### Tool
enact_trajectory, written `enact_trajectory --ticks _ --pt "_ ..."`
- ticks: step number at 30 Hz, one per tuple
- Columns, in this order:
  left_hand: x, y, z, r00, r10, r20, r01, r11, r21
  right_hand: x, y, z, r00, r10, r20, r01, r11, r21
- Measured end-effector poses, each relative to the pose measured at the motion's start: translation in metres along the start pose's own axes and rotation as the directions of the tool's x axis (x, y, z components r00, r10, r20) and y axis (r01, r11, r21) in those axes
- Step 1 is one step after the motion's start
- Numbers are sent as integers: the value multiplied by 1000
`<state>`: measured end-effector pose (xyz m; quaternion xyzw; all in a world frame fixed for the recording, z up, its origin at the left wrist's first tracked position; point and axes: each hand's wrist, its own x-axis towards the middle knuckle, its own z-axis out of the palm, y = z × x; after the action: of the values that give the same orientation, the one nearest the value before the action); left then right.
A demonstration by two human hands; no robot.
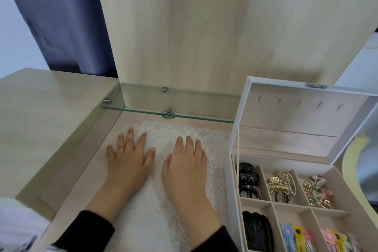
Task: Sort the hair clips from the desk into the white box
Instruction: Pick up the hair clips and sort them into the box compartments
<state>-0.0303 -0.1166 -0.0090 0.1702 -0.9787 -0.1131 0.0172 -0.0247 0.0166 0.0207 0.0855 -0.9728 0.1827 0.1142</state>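
head cam, looking down: both hands are lying flat, palms down, on a white lace cloth [180, 135] in the recessed part of the wooden tabletop [41, 118]. the left hand [128, 163] sits half on the lace and half on the bare wood, fingers [131, 135] straight and spread out, holding nothing. the right hand [184, 170] is just beside it, all on the lace, fingers [189, 143] straight too, three of them close together and the thumb out to the side, also holding nothing. black sleeves [92, 229] on both arms

the white box [233, 145] is to the right of the right hand, near but not touching, with its lid [296, 112] standing open. the hair clips [306, 190] are in its compartments: black claw clips [248, 184] back left, gold clips [279, 187] back middle, gold and pastel ones back right, a wide black clip [257, 231] front left, and flower clips [294, 237] in the front middle and front right

behind the hands a glass shelf [143, 106] runs across, with a small dark thing [168, 113] at its front edge, too small to tell what it is. dark curtain [61, 16] top left
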Motion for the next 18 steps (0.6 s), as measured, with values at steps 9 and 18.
enact_trajectory --ticks 9,18 --pt "43 -2 2 999 44 -1 -44 998 -34 58 1 36 987 64 147 -82 989 121" --pt "52 -6 5 997 71 -10 -71 996 -61 99 -8 57 994 90 57 -97 987 129"
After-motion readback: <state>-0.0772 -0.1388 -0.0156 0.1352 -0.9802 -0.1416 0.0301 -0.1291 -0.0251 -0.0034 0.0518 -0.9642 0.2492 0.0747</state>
